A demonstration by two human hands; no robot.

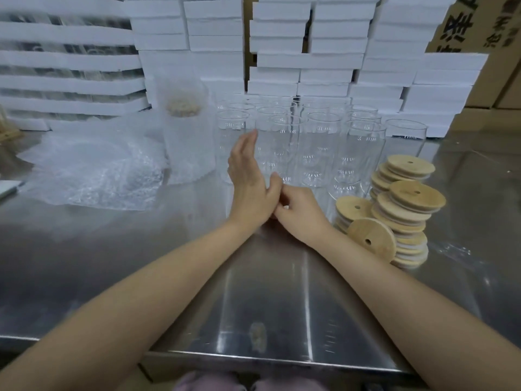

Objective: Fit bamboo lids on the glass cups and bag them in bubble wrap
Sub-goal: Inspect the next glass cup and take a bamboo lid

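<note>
Standing upright in a tight cluster, the glass cups (318, 142) point their open mouths straight up, long axes vertical, at the back of the steel table (169, 277). The bamboo lids (403, 210) lie flat in leaning stacks at the right, with one tipped lid (369, 238) propped on edge against them. A wrapped cup (186, 142), lid on, stands upright at the left beside loose bubble wrap (93, 176). The left hand (248, 187) is flat, fingers straight, just before the cups. The right hand (301, 213) curls against its heel, and whether it pinches anything is hard to tell. White boxes (310, 60) are stacked behind, and the cardboard cartons (479, 24) at the right are cut off.
</note>
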